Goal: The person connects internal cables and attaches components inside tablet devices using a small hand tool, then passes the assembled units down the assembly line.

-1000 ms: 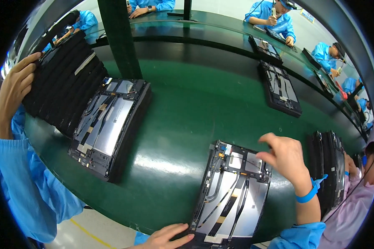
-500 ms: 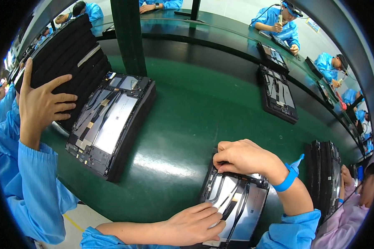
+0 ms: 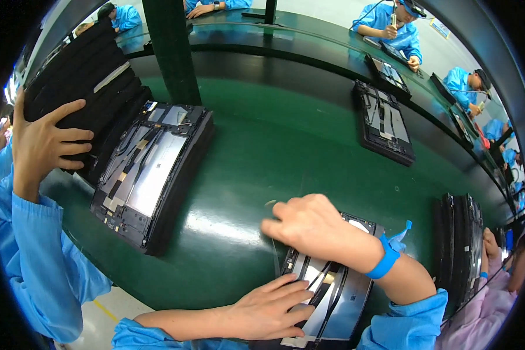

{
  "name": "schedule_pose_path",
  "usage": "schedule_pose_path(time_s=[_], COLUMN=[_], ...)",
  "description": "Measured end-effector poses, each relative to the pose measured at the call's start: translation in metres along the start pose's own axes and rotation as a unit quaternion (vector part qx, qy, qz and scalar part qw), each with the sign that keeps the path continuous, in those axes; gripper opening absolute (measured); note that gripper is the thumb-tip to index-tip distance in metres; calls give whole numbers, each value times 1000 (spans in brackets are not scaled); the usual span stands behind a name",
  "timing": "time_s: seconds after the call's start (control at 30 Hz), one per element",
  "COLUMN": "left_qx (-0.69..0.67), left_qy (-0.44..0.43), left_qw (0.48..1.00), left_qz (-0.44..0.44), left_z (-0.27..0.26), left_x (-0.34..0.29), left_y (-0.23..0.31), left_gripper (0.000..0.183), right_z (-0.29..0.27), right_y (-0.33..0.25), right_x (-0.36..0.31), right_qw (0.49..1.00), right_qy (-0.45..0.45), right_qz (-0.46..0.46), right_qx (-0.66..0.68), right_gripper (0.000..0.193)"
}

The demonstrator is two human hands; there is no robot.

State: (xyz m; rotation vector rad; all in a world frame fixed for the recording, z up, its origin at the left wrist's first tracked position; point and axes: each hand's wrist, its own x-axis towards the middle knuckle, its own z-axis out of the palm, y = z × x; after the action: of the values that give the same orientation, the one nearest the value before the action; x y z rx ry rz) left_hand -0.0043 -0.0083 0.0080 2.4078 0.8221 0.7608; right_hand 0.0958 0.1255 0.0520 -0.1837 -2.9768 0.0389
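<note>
At the near edge of a glossy green tabletop (image 3: 245, 181), a flat, rectangular electronic device with a thin black frame (image 3: 356, 280) is laid face up, its bare silver metal panels (image 3: 351, 306) and flat black ribbon cables (image 3: 333, 297) left exposed. Its left side is covered by the left hand (image 3: 271, 309), which is laid palm down with the fingers spread across the panels and cables. Above the upper left part of the device, the right hand (image 3: 303, 227), banded at the wrist by a blue strap (image 3: 385, 259), is held with the fingers curled in; whether anything is pinched between thumb and forefinger cannot be told. A similar uncovered device with a black casing (image 3: 157, 181) is seen well apart to the left, beside a tall leaning stack of black slabs (image 3: 76, 87). As a judgement, the device would be found fairly light and stiff in its frame, with smooth, slippery metal and delicate cables that could be snagged or creased. It is best taken by the two long sides of the frame, with pressure kept off the cables and connectors.
</note>
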Motion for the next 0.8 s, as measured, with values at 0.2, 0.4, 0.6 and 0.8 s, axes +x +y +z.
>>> schedule_pose_path(time_s=[0.2,0.4,0.6,0.8], left_qx=[-256,-435,-451,-483], left_qy=[209,146,103,87], left_qw=[872,760,749,718], left_qz=[-361,-460,-473,-494], left_z=[-17,-24,-30,-31], left_x=[6,26,28,29], left_y=[-25,-48,-51,-49], left_gripper=[17,26,31,27], right_z=[-8,-4,4,3], right_y=[30,26,28,25], right_x=[-27,-27,-27,-29], right_qw=[902,885,870,884], right_qy=[-101,-108,-89,-115], right_qz=[250,290,315,280], right_qx=[338,348,369,356], right_gripper=[23,25,24,19])
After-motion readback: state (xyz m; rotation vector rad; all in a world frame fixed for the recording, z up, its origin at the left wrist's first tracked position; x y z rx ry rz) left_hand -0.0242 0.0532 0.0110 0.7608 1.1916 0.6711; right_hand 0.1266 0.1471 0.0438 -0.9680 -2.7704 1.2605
